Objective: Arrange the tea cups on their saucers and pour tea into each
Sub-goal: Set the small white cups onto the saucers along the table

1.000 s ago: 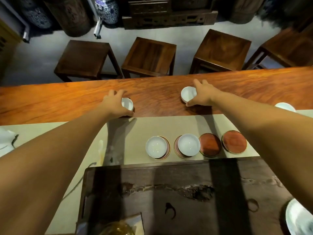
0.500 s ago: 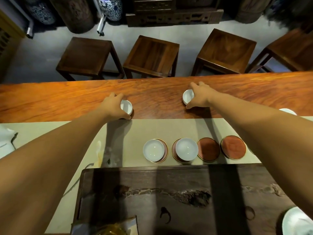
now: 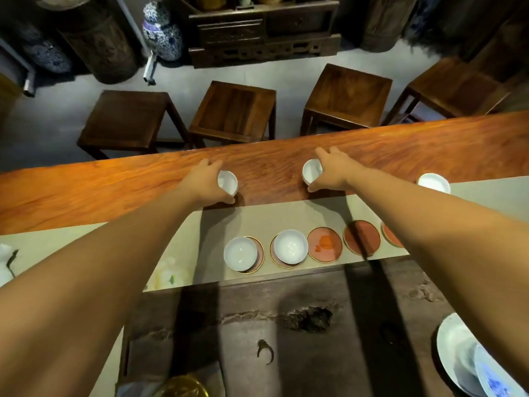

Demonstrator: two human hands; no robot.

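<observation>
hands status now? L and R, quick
Left hand: gripping a white tea cup at the wooden table.
Right hand: gripping another white cup, tilted.

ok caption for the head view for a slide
Left hand and right hand each grip a white tea cup on the wooden table, beyond two cupped and several bare saucers.

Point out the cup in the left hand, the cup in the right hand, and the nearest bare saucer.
Left-hand cup [image 3: 227, 182], head view, inner bowl.
Right-hand cup [image 3: 312, 171], head view, inner bowl.
Bare saucer [image 3: 325, 244], head view, red centre.
</observation>
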